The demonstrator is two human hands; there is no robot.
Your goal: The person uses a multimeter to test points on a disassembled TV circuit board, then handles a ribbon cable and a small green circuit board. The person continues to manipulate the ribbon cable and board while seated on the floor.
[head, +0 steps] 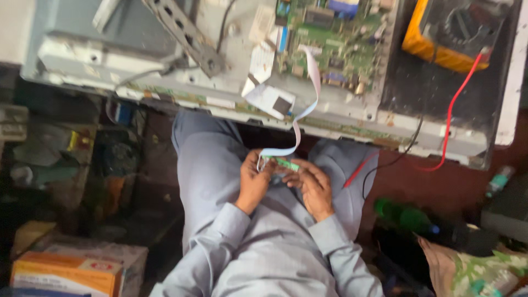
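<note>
My left hand (254, 180) and my right hand (312, 186) meet over my lap, both gripping a small green circuit board (281, 164). A white flat ribbon cable (308, 91) runs from that board up to the larger green main board (330, 38) inside the opened grey panel chassis (137, 60) lying above my knees. My fingers hide most of the small board. Both sleeves are grey.
A yellow multimeter (445, 33) lies at the top right, its red lead (454, 104) and black lead trailing down beside my right knee. A green bottle (407, 217) lies on the floor at right. An orange cardboard box (66, 272) sits bottom left among dark clutter.
</note>
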